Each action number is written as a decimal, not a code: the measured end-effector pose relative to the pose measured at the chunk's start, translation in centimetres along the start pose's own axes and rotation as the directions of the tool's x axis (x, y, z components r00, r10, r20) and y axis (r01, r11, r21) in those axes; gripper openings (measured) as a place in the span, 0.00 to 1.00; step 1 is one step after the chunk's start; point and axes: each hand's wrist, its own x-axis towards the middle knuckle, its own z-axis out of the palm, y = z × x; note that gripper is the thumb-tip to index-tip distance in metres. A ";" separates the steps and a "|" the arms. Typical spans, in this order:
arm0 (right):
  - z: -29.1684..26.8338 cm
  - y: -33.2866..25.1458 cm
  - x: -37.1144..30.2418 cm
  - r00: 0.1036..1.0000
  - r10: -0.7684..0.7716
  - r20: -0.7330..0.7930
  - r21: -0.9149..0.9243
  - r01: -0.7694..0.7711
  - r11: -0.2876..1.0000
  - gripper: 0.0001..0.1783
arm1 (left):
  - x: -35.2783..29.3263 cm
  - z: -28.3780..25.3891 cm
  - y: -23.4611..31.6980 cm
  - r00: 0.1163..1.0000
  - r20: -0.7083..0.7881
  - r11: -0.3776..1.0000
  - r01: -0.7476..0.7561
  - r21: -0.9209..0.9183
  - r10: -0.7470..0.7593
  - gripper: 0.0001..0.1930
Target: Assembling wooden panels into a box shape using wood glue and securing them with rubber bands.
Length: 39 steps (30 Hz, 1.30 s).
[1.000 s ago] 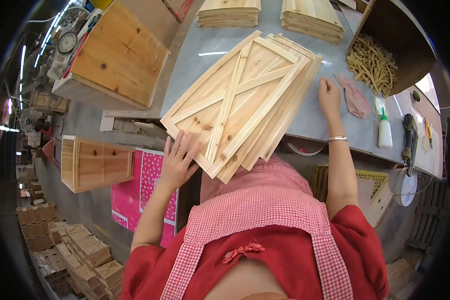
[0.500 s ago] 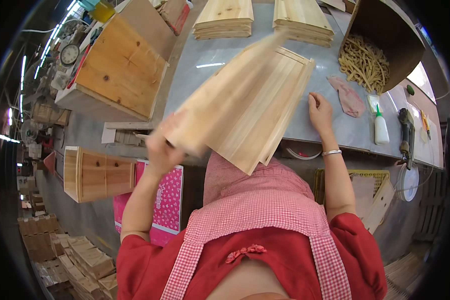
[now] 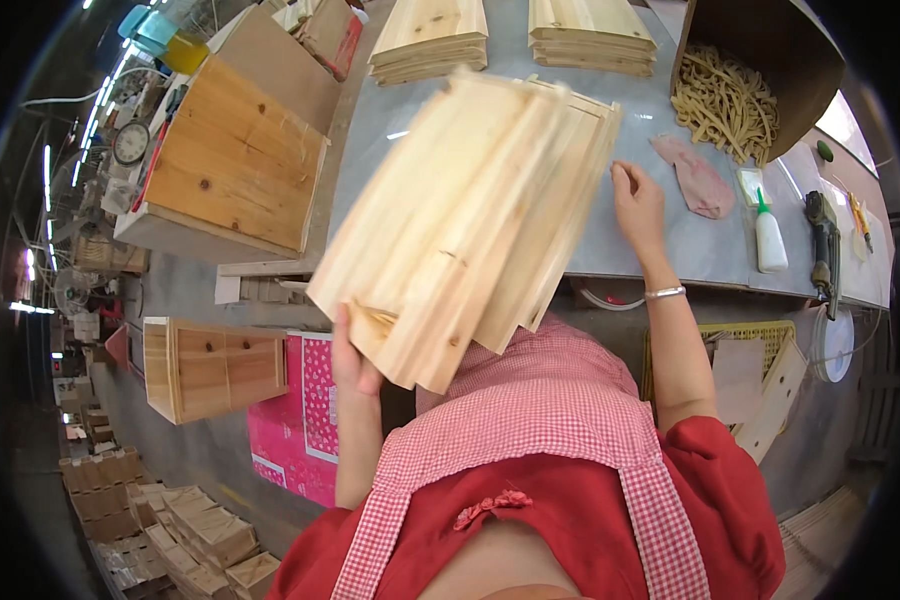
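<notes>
A pale wooden panel with a knot and a darker torn-looking patch near its lower corner is held up and tilted. My left hand grips that corner, fingers partly hidden behind the wood. Under it, a second wooden panel with a grooved edge lies on the grey table, its near end jutting over the table's front edge. My right hand rests on the table just right of the second panel, fingers curled closed, and I see nothing in it.
Two panel stacks stand at the back. To the right are a box of wooden strips, a pink cloth, a white glue bottle and a black tool. A wooden box stands at the left.
The panel in my left hand has swung from a steep, blurred tilt to a flatter pose, its broad face now showing. My right hand has stayed by the second panel.
</notes>
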 end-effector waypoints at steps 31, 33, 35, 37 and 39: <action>11.0 -7.1 6.7 0.897 -0.153 0.416 -0.422 0.339 0.841 0.26 | -4.3 -6.7 -3.1 0.972 -0.192 0.991 0.136 -0.019 -0.137 0.28; 10.8 -7.0 7.5 0.903 -0.116 0.415 -0.408 0.298 0.863 0.26 | -3.9 -5.8 -3.0 0.975 -0.170 0.989 0.144 -0.020 -0.145 0.28; 10.8 -6.8 8.5 0.913 -0.223 0.342 -0.427 0.362 0.828 0.26 | -3.6 -4.8 -3.2 0.976 -0.147 0.987 0.159 -0.032 -0.162 0.28; 10.9 -6.1 8.9 0.917 -0.171 0.361 -0.442 0.329 0.835 0.26 | -3.2 -3.9 -3.8 0.983 -0.084 0.987 0.159 -0.029 -0.161 0.29; 11.3 -5.1 8.6 0.921 -0.163 0.353 -0.437 0.316 0.842 0.26 | -3.2 -3.3 -4.3 0.979 -0.153 0.989 0.144 0.037 -0.136 0.29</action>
